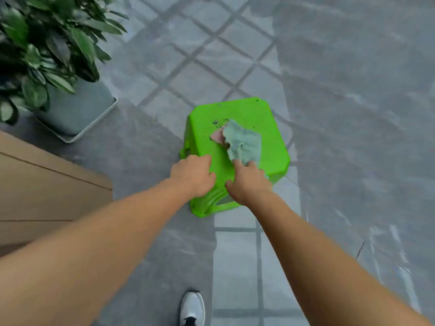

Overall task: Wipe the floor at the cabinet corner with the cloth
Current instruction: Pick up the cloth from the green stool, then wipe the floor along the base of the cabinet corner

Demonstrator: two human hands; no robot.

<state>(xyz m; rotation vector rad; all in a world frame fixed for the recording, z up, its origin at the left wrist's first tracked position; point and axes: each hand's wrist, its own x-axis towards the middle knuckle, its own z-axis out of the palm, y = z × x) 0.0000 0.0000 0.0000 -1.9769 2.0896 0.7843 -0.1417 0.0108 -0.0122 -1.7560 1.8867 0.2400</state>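
Observation:
A crumpled pale green cloth (243, 142) with a pink patch lies on top of a bright green plastic stool (261, 114) standing on the grey tiled floor. My right hand (249, 182) rests at the cloth's near edge, fingertips touching it. My left hand (191, 172) grips the stool's near left edge with curled fingers. The wooden cabinet corner (47, 187) sits at the left, its corner pointing toward the stool.
A potted plant (47, 50) in a grey square pot (77, 111) with a tray stands at the upper left, beside the cabinet. My white shoe (191, 309) is on the floor at the bottom. Grey tiles (353, 114) stretch to the right.

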